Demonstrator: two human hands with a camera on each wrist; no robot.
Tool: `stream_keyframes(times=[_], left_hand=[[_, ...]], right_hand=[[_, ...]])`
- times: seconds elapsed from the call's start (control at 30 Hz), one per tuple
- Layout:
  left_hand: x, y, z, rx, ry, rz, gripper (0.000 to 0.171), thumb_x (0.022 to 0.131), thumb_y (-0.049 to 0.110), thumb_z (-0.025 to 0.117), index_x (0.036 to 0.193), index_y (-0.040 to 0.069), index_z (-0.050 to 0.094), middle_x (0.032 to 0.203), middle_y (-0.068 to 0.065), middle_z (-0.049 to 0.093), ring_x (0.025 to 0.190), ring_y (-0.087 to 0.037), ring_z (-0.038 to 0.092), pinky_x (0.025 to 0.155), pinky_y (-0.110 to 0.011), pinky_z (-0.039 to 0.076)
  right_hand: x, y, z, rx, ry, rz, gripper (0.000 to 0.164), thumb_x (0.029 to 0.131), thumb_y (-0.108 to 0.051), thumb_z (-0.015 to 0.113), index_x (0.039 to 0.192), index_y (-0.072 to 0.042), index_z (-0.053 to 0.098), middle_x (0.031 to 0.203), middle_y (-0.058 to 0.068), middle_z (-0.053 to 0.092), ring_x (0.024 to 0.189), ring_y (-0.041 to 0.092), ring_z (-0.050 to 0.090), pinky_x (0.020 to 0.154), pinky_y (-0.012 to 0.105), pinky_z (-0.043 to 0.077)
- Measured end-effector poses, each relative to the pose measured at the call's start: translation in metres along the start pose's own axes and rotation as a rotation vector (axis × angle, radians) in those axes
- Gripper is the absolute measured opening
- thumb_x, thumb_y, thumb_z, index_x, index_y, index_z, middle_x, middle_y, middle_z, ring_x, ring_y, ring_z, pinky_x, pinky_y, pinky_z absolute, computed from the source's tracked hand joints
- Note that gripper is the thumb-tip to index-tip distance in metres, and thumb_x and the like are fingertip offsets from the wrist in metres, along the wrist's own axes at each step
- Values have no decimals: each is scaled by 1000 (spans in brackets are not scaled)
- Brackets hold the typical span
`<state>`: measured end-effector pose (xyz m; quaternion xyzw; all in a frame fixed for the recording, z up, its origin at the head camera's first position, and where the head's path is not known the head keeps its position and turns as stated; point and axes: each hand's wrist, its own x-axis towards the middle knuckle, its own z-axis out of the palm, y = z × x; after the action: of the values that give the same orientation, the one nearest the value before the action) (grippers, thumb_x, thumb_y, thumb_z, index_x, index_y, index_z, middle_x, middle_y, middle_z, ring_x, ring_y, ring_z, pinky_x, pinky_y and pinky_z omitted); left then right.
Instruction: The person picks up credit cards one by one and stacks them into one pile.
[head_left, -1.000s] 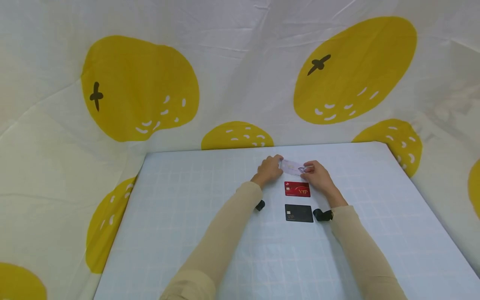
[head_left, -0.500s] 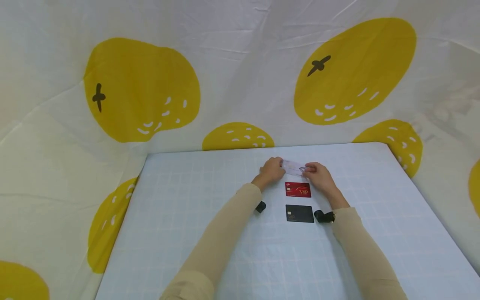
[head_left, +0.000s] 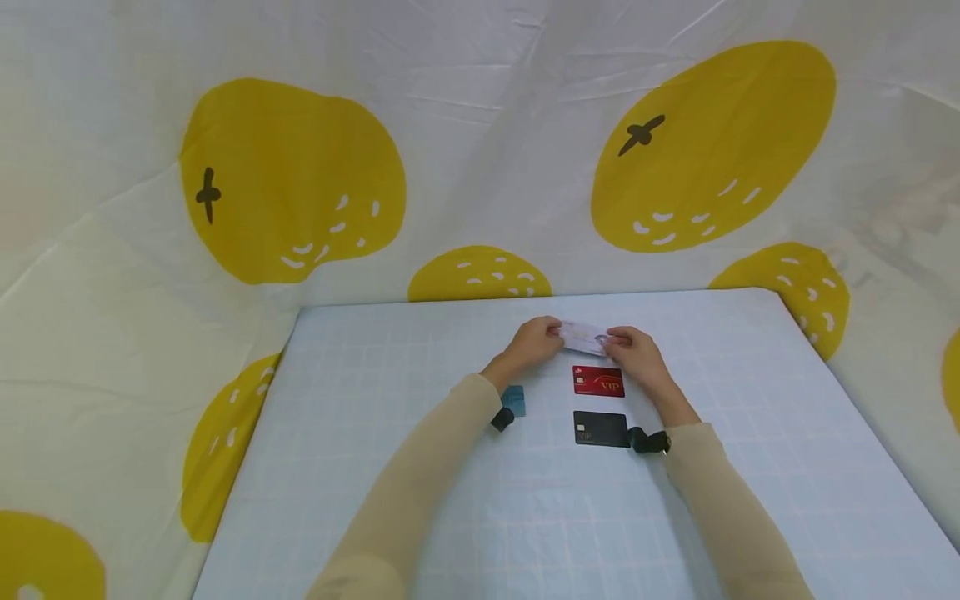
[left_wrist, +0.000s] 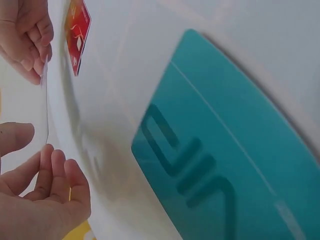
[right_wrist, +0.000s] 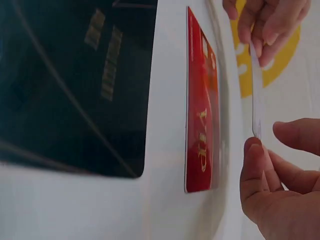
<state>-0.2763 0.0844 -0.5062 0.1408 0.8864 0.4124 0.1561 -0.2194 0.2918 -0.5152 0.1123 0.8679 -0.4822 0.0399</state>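
Note:
A pale lilac card (head_left: 582,337) is held between both hands near the far side of the table. My left hand (head_left: 534,340) pinches its left end, and my right hand (head_left: 637,354) pinches the right end. In the left wrist view the pale card (left_wrist: 44,105) appears nearly edge-on, apart from the tabletop. Just nearer than it lies a red VIP card (head_left: 598,382), with a black VIP card (head_left: 602,429) below that. A teal card (head_left: 514,400) lies beside my left wrist, partly hidden by the sleeve and wrist camera; it looms large in the left wrist view.
The table (head_left: 360,417) has a pale, faintly checked cover. Behind it hangs a white cloth (head_left: 495,167) printed with yellow fruit. A black wrist camera (head_left: 502,419) is at the left wrist, and another wrist camera (head_left: 648,440) sits right beside the black card.
My left wrist and forearm have shifted a little left, bringing the teal card into view. Both hands keep hold of the pale card. The red and black cards stay on the table.

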Motion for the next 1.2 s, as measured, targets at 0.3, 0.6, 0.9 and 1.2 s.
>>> stream_keyframes(times=[0.3, 0.6, 0.9, 1.2], left_hand=[[-26, -25, -28, -72, 9, 15, 38, 99, 25, 63, 134, 10, 62, 112, 1, 64, 100, -15, 57, 94, -30, 49], [-58, -46, -55, -132, 6, 43, 40, 98, 26, 64, 134, 10, 62, 120, -1, 66, 110, -18, 61, 96, -32, 50], [-97, -69, -72, -146, 15, 32, 41, 100, 28, 63, 137, 11, 60, 126, -2, 65, 115, -19, 60, 96, -33, 50], [-128, -89, -84, -172, 61, 24, 39, 98, 20, 64, 134, 5, 61, 121, -5, 67, 112, -22, 62, 95, -36, 51]], right_hand=[[-14, -17, 18, 96, -70, -8, 45, 102, -22, 57, 142, -3, 50, 129, 20, 57, 112, 33, 58, 99, 44, 49], [-28, -37, 39, 118, -130, -38, 43, 102, -25, 58, 141, -7, 53, 127, 17, 59, 109, 33, 61, 97, 45, 50], [-44, -48, 65, 134, -202, -87, 41, 101, -21, 60, 139, -4, 54, 120, 14, 62, 103, 28, 61, 91, 37, 53], [-58, -57, 87, 169, -255, -168, 38, 100, -19, 62, 135, -4, 58, 116, 12, 64, 99, 29, 62, 86, 32, 54]])
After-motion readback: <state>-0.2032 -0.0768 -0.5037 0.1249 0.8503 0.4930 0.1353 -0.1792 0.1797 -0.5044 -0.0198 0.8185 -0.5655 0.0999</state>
